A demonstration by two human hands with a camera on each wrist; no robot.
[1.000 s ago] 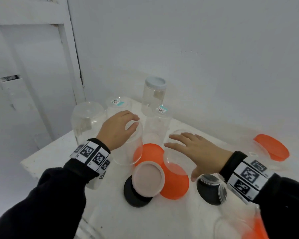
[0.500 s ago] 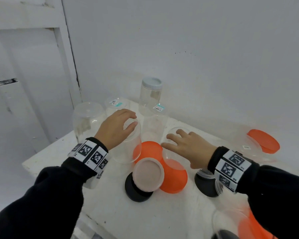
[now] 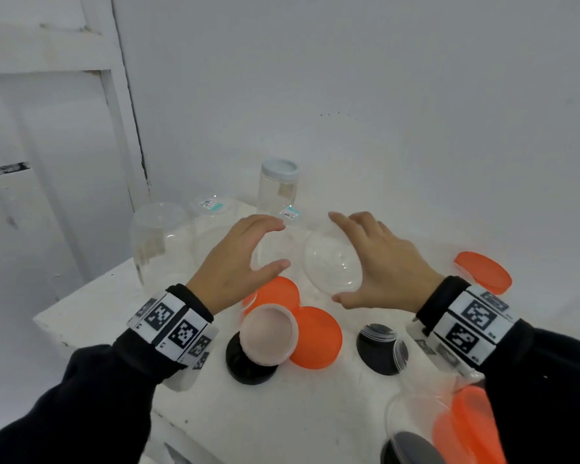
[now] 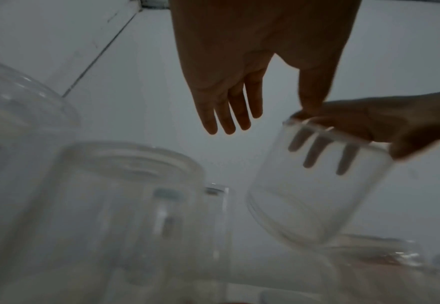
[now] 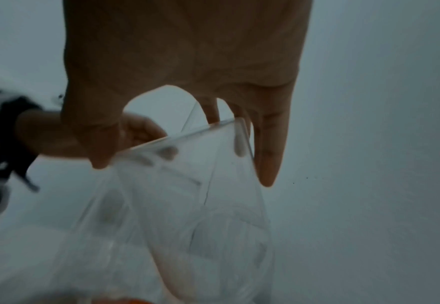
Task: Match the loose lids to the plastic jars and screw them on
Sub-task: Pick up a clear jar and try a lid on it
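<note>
My right hand (image 3: 335, 257) grips a clear lidless jar (image 3: 325, 272) by its base and holds it tilted above the table. The right wrist view shows thumb and fingers (image 5: 268, 156) clamped on the jar (image 5: 187, 195). My left hand (image 3: 278, 242) hovers just left of it, fingers relaxed and holding nothing; its fingers (image 4: 226, 119) hang free in the left wrist view. Loose lids lie below: two orange lids (image 3: 282, 291) (image 3: 318, 336), a pale pink lid (image 3: 270, 334) leaning on a black lid (image 3: 248, 365), and another black lid (image 3: 379, 349).
Upturned clear jars (image 3: 158, 236) (image 3: 211, 222) stand at the back left. A white-lidded jar (image 3: 278, 185) stands against the wall. An orange-lidded jar (image 3: 482, 271) sits at the right. A jar holding orange lids (image 3: 466, 426) lies at the near right. The table edge (image 3: 81, 316) runs at the left.
My right hand has taken hold of the clear jar, lifted it and tilted it. My left hand has come off the upturned jar and moved up and right.
</note>
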